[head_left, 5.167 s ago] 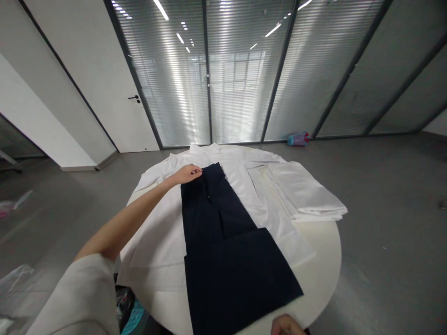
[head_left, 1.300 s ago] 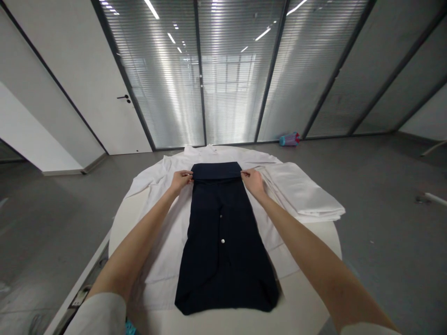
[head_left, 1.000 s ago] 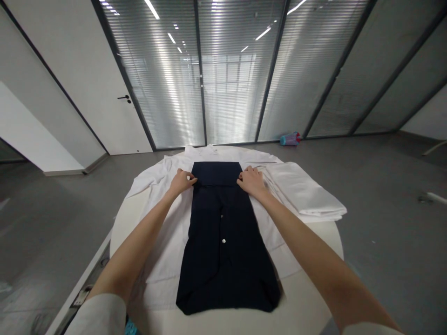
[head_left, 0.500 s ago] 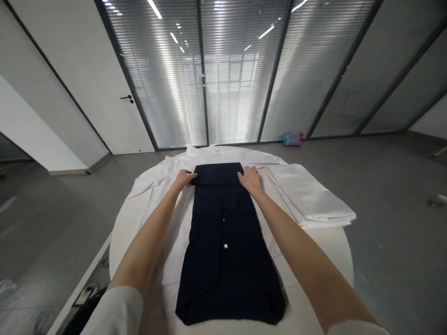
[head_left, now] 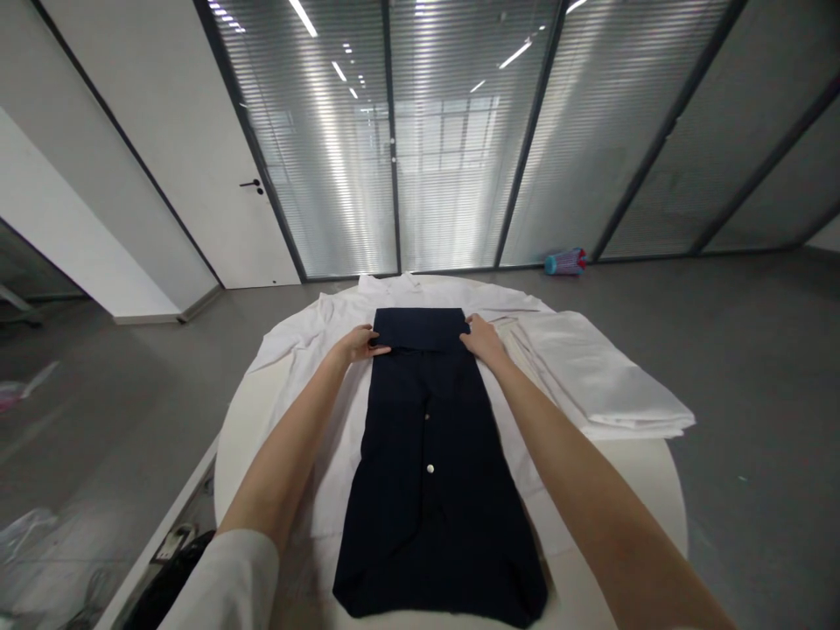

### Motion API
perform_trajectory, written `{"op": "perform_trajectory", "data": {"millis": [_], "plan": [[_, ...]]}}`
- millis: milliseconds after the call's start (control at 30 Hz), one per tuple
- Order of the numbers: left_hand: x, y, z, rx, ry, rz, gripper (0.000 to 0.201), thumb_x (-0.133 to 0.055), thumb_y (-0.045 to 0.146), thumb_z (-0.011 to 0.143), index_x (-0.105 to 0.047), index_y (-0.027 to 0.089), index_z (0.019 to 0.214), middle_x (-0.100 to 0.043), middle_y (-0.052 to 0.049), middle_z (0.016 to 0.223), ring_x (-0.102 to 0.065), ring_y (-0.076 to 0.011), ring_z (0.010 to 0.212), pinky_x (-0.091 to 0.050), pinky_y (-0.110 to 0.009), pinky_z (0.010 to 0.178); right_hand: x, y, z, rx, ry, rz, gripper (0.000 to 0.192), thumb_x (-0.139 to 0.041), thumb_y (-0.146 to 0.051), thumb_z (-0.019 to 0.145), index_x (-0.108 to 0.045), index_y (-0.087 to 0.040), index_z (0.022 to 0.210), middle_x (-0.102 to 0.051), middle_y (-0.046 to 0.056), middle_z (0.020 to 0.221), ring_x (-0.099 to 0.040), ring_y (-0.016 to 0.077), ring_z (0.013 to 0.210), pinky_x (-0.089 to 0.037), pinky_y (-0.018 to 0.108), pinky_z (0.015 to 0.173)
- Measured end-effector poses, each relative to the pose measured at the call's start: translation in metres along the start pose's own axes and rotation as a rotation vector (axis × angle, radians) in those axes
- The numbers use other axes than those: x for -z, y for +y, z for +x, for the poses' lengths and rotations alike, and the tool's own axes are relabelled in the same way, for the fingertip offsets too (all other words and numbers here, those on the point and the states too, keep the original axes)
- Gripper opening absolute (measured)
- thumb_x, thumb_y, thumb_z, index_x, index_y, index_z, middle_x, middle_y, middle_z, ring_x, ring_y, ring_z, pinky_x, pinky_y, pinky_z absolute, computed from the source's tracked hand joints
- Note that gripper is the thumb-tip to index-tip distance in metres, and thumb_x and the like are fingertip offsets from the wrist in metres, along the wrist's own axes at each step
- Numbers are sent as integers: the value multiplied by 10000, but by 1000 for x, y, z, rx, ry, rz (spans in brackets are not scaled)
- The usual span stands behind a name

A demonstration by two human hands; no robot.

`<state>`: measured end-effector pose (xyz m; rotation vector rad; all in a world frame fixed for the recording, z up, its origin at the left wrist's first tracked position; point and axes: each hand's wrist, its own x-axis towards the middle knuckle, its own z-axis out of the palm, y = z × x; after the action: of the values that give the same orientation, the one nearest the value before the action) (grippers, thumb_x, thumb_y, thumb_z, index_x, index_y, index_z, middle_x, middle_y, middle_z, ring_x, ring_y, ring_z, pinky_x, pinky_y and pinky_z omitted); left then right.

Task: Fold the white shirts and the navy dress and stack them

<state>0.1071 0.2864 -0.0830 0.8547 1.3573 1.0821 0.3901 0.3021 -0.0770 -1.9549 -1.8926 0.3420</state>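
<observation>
Pinching each end of dark garment's point(head_left: 433, 455) folded far edge, left hand point(head_left: 358, 344) and right hand point(head_left: 482, 339); soft, light, limp (likely shifts on white shirt point(head_left: 315, 411)); best taken at corners.

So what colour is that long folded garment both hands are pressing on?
The long folded garment is dark navy with small white buttons, clearest in the head view.

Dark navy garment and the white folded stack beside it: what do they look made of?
The dark navy garment looks like thin woven cloth, matte, perhaps cotton: it lies flat, folds sharply and carries small pale buttons. The white folded stack also looks like woven fabric, slightly smoother, with crisp layered edges. Exact fibre cannot be told.
</observation>
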Motion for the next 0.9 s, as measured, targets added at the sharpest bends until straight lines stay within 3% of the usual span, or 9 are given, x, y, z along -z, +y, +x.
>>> {"op": "perform_trajectory", "data": {"millis": [167,233,333,500,600,667,767,833,900], "plan": [[-2,3,-6,76,-33,43,902,-801,176,809,-218,302,1486,-647,-117,1206,-751,-217,819,-654,-361,699,-3,-10,-13,113,127,-143,425,-566,-185,883,-602,-191,1307,-538,182,1374,-534,341,1213,-431,451,973],[-3,4,-8,56,-37,88,882,-789,125,806,-250,307,1480,-646,-103,1221,-746,-188,851,-650,-306,732,-7,-11,-16,229,154,-234,405,-535,-242,930,-603,-213,1329,-503,157,1425,-491,335,1257,-409,455,1005],[-4,4,-9,22,-34,222,731,-761,124,827,-365,274,1423,-680,-87,1161,-744,-180,865,-640,-277,737,-17,-7,-18,308,67,-309,393,-474,-318,985,-607,-232,1345,-523,142,1420,-501,331,1239,-420,458,984],[-1,10,-11,-62,56,608,792,-872,201,684,-452,229,1355,-715,-87,1005,-737,-289,882,-609,-406,753,-27,-2,-18,326,77,-353,381,-463,-318,995,-638,-217,1318,-540,154,1412,-518,329,1220,-404,460,981],[1,20,-16,-196,134,835,670,-877,167,604,-582,193,1205,-654,-147,1171,-615,-394,1165,-522,-489,926,-24,-7,-15,372,146,-318,351,-483,-273,985,-666,-182,1270,-548,156,1407,-466,318,1286,-329,465,1061],[-1,26,-20,-305,139,938,548,-851,165,605,-642,214,1110,-582,-124,1291,-501,-390,1296,-439,-476,1040,-20,-13,-15,433,181,-254,337,-495,-274,987,-669,-175,1258,-570,145,1377,-472,298,1274,-313,445,1074],[-10,27,-24,-600,-64,1199,424,-796,169,650,-683,242,1052,-570,-75,1247,-524,-312,1229,-412,-408,1068,-15,-24,-17,610,116,-169,294,-543,-320,983,-687,-195,1208,-626,113,1257,-529,266,1160,-374,391,986],[-19,23,-25,-816,-225,1390,456,-768,147,658,-674,233,1096,-577,-76,1166,-565,-280,1109,-445,-391,1018,-14,-32,-22,730,38,-159,256,-591,-336,965,-702,-209,1158,-643,93,1189,-546,251,1104,-387,368,934],[-26,16,-25,-928,-284,1500,502,-739,112,660,-651,219,1143,-577,-83,1125,-576,-273,1038,-473,-382,954,-14,-39,-27,783,-14,-192,229,-618,-322,952,-709,-206,1126,-651,86,1152,-554,246,1080,-374,368,926]]}}
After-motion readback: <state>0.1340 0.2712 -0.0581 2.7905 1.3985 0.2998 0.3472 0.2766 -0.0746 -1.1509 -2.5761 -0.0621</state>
